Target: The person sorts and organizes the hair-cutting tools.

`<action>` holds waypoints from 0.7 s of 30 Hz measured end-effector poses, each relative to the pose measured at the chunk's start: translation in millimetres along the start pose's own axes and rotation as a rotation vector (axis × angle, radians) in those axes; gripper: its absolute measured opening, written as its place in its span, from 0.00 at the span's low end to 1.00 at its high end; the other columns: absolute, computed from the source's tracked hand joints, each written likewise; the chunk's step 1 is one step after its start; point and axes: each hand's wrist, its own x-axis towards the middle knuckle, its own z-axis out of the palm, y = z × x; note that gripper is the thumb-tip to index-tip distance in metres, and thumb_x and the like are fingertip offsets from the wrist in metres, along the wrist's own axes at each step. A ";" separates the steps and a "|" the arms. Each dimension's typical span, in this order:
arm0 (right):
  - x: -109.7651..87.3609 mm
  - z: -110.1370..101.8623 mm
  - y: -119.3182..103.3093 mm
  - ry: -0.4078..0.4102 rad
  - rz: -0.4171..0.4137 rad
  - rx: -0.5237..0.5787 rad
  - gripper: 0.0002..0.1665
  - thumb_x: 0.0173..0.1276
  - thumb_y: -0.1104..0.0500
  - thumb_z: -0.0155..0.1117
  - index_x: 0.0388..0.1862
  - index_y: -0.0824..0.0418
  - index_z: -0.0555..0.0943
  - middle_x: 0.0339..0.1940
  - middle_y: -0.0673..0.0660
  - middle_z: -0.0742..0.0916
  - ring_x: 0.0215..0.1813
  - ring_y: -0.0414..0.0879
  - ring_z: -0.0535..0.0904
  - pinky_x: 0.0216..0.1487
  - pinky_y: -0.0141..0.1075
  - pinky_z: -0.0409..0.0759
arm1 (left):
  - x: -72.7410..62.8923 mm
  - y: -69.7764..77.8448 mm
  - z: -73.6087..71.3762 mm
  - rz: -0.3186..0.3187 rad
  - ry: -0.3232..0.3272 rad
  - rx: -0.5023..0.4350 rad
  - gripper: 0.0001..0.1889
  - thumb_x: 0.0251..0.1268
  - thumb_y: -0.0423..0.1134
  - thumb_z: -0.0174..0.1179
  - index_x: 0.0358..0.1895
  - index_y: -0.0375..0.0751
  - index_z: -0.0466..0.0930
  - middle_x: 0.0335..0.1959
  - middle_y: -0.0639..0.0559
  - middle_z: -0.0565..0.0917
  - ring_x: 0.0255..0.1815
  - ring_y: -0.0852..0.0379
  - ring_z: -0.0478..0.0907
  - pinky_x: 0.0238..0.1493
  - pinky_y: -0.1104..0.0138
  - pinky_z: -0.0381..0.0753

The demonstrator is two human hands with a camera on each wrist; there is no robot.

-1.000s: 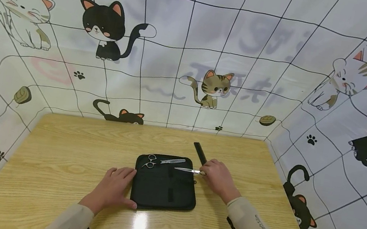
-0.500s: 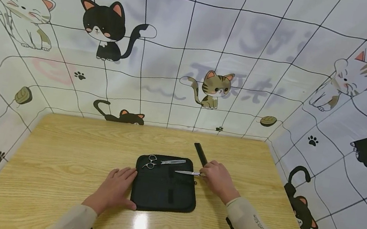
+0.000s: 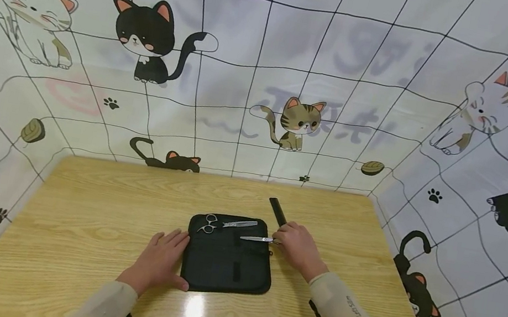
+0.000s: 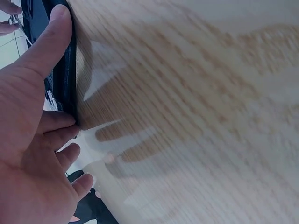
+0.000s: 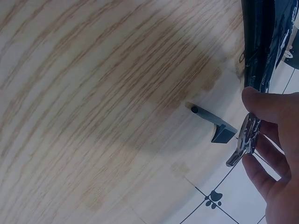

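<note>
A flat black zip case (image 3: 216,264) lies on the wooden table. My left hand (image 3: 158,259) rests along its left edge, fingers extended, with the thumb (image 4: 53,39) on the near corner. Over the case's right part, my right hand (image 3: 297,247) holds silver scissors (image 3: 255,238) by the handles, blades pointing left. Those metal handles (image 5: 247,135) show between thumb and fingers in the right wrist view. A second pair of silver scissors (image 3: 239,224) lies across the top of the case, finger rings to the left. Fingers hide part of the held handles.
Just beyond my right hand, a long black comb-like bar (image 3: 277,211) lies on the table (image 3: 100,200). Cloth printed with cartoon cats (image 3: 143,39) hangs behind the table and at both sides.
My right hand has shifted slightly left with the scissors, whose blades stay over the case. The left hand and the case have hardly moved.
</note>
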 end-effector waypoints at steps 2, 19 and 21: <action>1.5 1.1 -1.1 0.009 -0.008 -0.003 0.08 0.55 0.59 0.76 0.35 0.51 0.88 0.36 0.48 0.88 0.44 0.46 0.81 0.46 0.42 0.81 | -0.2 -0.1 -0.9 -0.003 -0.010 0.008 0.61 0.34 0.70 0.73 0.73 0.36 0.62 0.76 0.45 0.63 0.77 0.44 0.57 0.75 0.43 0.53; 11.9 5.9 -9.8 0.026 -0.056 -0.043 0.10 0.54 0.60 0.77 0.36 0.50 0.89 0.38 0.47 0.89 0.46 0.45 0.81 0.47 0.42 0.81 | -1.6 4.5 -4.3 0.007 -0.028 0.055 0.59 0.37 0.69 0.72 0.72 0.36 0.63 0.75 0.44 0.64 0.77 0.43 0.58 0.75 0.45 0.55; 12.7 7.0 -10.3 0.019 -0.055 -0.041 0.10 0.54 0.60 0.78 0.36 0.51 0.89 0.38 0.47 0.89 0.46 0.45 0.81 0.47 0.42 0.81 | -1.8 5.3 -5.6 0.005 -0.034 0.055 0.59 0.37 0.69 0.72 0.72 0.36 0.62 0.75 0.44 0.64 0.77 0.44 0.58 0.76 0.45 0.54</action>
